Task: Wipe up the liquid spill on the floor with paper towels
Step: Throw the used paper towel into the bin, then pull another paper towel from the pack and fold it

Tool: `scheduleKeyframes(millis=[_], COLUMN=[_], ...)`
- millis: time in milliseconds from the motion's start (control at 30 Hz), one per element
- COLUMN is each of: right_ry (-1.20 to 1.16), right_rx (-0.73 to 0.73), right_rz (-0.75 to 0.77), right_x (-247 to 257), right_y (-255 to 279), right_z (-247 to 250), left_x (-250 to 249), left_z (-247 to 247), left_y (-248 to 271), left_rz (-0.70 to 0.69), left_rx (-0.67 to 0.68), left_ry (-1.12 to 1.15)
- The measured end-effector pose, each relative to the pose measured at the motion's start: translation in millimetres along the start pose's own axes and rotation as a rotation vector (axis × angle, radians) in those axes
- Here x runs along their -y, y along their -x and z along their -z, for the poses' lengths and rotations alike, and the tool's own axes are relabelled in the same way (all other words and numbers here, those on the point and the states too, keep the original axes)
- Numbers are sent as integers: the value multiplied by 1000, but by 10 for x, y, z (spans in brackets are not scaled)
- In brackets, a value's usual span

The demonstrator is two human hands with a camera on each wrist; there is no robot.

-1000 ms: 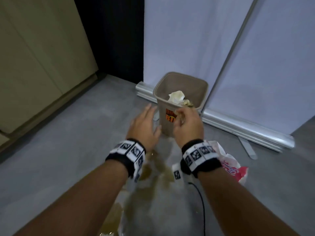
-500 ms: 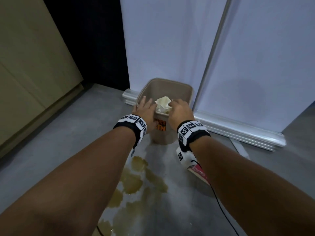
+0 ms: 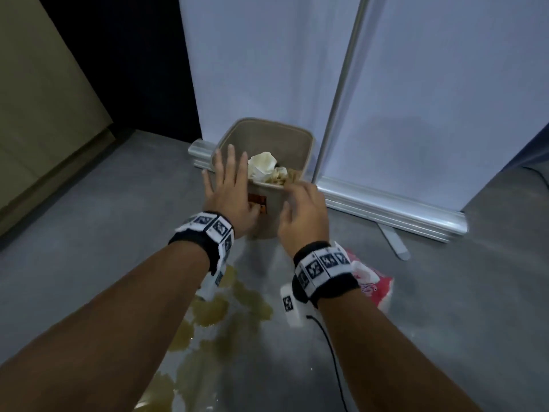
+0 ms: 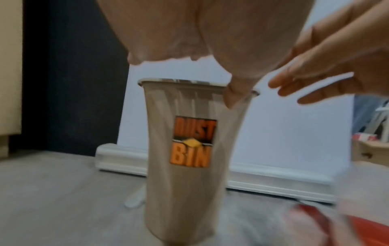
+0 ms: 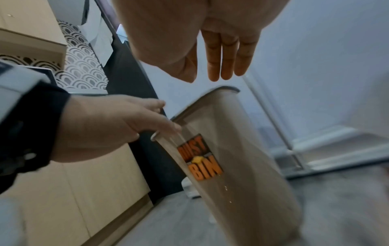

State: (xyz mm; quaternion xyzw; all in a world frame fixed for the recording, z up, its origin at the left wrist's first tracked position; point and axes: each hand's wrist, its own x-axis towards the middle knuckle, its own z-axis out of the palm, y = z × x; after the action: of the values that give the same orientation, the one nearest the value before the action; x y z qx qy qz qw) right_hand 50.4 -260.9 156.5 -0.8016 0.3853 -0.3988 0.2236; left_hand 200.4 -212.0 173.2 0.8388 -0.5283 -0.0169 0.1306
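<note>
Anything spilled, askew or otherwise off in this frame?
Yes. Yellowish puddles still lie on the grey floor in front of the dustbin, so the spill is not cleaned. Both the left hand and right hand are empty. A red-and-white tissue pack lies on the floor.

The bin point(image 3: 292, 200) stands against the white panel point(image 3: 267, 69) and its metal base rail point(image 3: 392, 209), closing off its far side. Its mouth is open above crumpled paper towels point(image 3: 263, 166). The spill point(image 3: 208, 313) and a red-and-white packet point(image 3: 375, 285) lie on the floor point(image 3: 89, 233) in front of the bin; left of the bin the floor is bare.
</note>
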Motion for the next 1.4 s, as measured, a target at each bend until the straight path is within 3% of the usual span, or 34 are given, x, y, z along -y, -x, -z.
scheduleKeyframes(millis=[67, 133, 300, 500, 867, 1000, 1133, 1400], right_ry=[49, 127, 388, 499, 415, 371, 282, 96], right_rx=[-21, -38, 24, 178, 213, 174, 258, 181], right_rz=[-53, -144, -371, -474, -466, -468, -511, -365], right_x=[-163, -378, -815, -1116, -1254, -1097, -930, -524], right_y=[347, 641, 1049, 1080, 1127, 941, 692, 339], right_z=[150, 321, 694, 657, 611, 794, 985, 1374], left_x=[-151, -319, -727, -1109, -1257, -1280, -1277, -1309], left_z=[-118, -329, -974, -1468, -1942, -1994, -1976, -1889], left_y=[328, 685, 1178, 1144, 1077, 1116, 1089, 1025], left_rz=[-27, -33, -75, 15, -54, -44, -52, -46], left_rx=[-143, -132, 289, 523, 648, 620, 682, 735], left_ry=[159, 311, 282, 283, 64, 16, -21, -10])
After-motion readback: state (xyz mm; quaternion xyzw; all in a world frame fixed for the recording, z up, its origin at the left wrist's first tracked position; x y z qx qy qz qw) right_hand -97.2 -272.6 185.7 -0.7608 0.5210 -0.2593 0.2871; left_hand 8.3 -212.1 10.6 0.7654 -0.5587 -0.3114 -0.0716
